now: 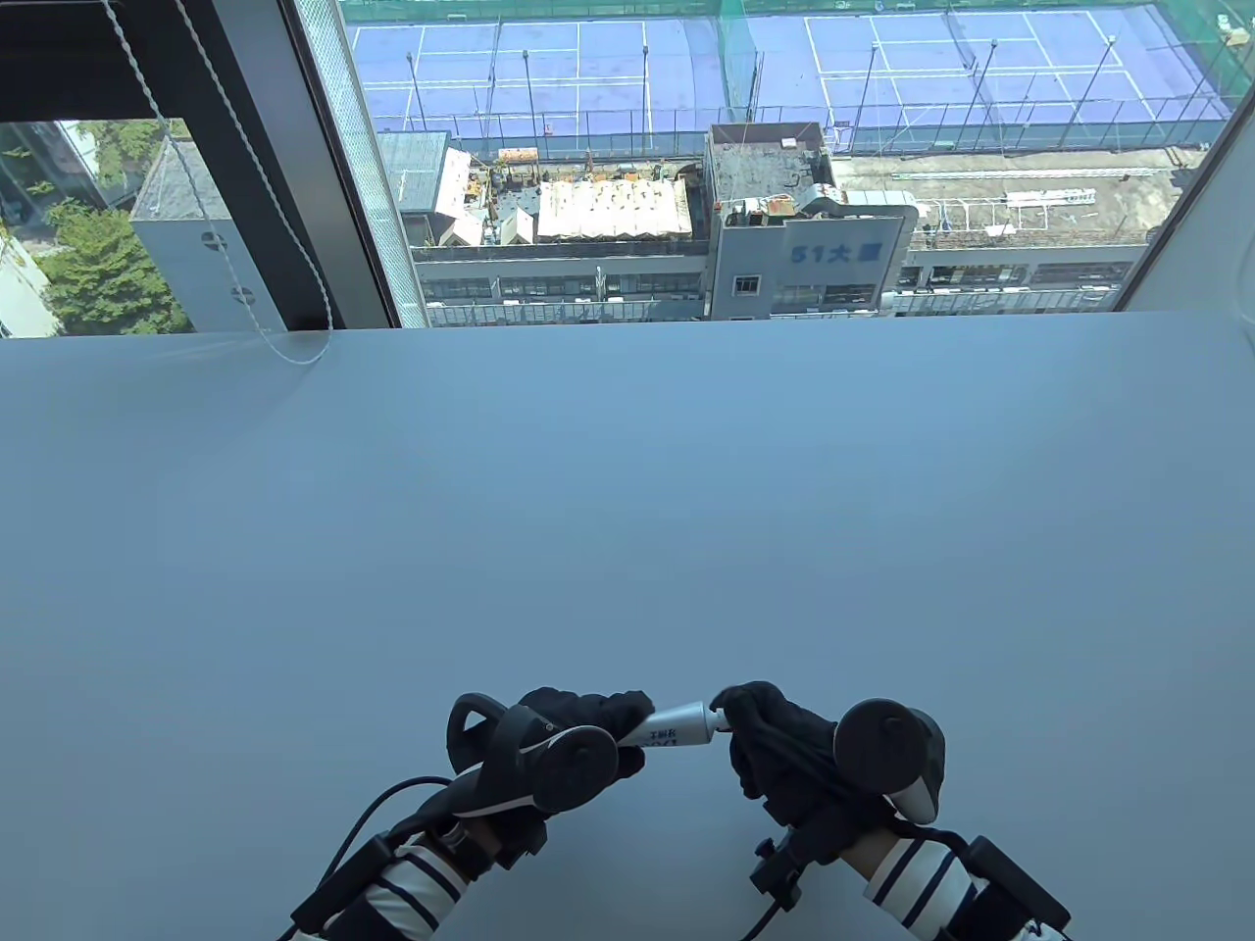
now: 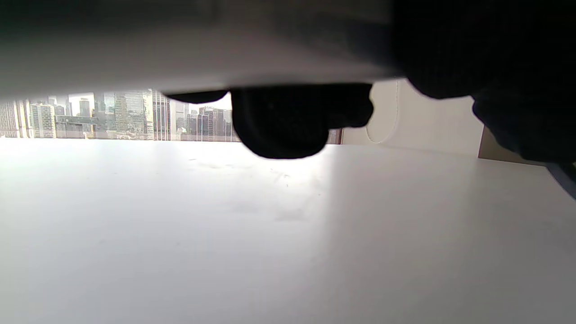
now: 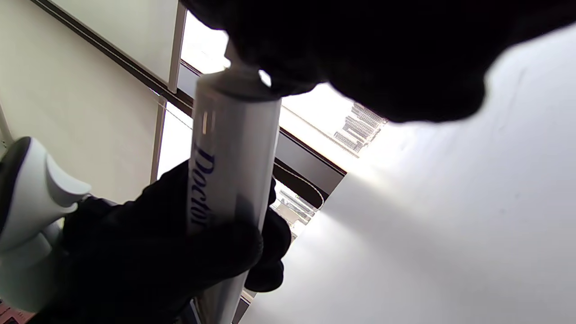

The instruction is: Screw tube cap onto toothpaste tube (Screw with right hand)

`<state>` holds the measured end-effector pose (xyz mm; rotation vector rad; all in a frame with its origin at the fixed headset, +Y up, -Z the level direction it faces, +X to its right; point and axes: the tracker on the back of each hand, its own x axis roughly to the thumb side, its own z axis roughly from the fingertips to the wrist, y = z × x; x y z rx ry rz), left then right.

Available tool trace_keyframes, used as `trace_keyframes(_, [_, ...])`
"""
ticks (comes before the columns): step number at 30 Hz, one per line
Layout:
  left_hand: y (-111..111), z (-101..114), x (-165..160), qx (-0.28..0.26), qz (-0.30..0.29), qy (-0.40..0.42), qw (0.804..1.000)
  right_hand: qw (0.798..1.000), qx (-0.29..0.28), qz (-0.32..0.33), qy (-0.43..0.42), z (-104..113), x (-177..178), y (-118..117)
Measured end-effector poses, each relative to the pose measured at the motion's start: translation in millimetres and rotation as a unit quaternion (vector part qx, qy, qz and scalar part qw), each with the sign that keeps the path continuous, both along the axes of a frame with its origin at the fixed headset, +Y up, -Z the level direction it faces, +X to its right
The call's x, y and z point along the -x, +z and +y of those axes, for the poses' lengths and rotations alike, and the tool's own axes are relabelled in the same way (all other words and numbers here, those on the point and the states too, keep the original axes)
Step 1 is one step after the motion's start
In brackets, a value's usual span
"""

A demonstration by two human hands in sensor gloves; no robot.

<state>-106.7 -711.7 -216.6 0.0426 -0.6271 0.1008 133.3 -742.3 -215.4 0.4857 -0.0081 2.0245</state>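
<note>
A white toothpaste tube [image 1: 677,726] with blue lettering lies level above the table near its front edge, held between both hands. My left hand [image 1: 578,720] grips the tube's body from the left. My right hand [image 1: 760,725] closes its fingertips around the tube's nozzle end, where the cap is hidden under the glove. In the right wrist view the tube [image 3: 229,153] runs up to my right fingers [image 3: 315,49] and my left hand [image 3: 148,252] wraps its lower part. The left wrist view shows the tube's underside [image 2: 180,49] and dark gloved fingers [image 2: 288,121].
The white table [image 1: 627,510] stretches away to a window at its far edge. A blind cord [image 1: 284,348] hangs onto the table's far left. Cables run from both wrists off the near edge.
</note>
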Motion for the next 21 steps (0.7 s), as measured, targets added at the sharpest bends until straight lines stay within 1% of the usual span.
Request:
trace_keyframes(4, [-1.8,-1.1,1.4,0.001,0.005,-0.001,1.000,1.000,0.016,0.002,0.006,-0.4,-3.3,-1.1])
trace_keyframes(6, [-2.3,-0.9,2.3,-0.001,0.007,-0.001,1.000,1.000,0.009,0.007,-0.004,1.1,-5.3,-1.8])
trace_keyframes(10, [-2.5,-0.7,2.6,-0.002,0.009,0.000,1.000,0.999,0.001,0.038,-0.002,4.4,-3.7,-2.8])
trace_keyframes(16, [-1.8,-1.2,1.8,-0.008,0.006,-0.004,1.000,1.000,0.004,0.029,-0.001,3.9,-1.8,-2.6])
trace_keyframes(18, [-2.0,-1.4,1.9,-0.005,0.007,-0.003,1.000,1.000,0.011,0.020,0.003,2.7,-1.6,-2.5])
trace_keyframes(21, [-2.0,-1.1,2.3,-0.006,0.008,-0.003,1.000,1.000,0.015,-0.011,0.006,2.0,-3.2,-2.0])
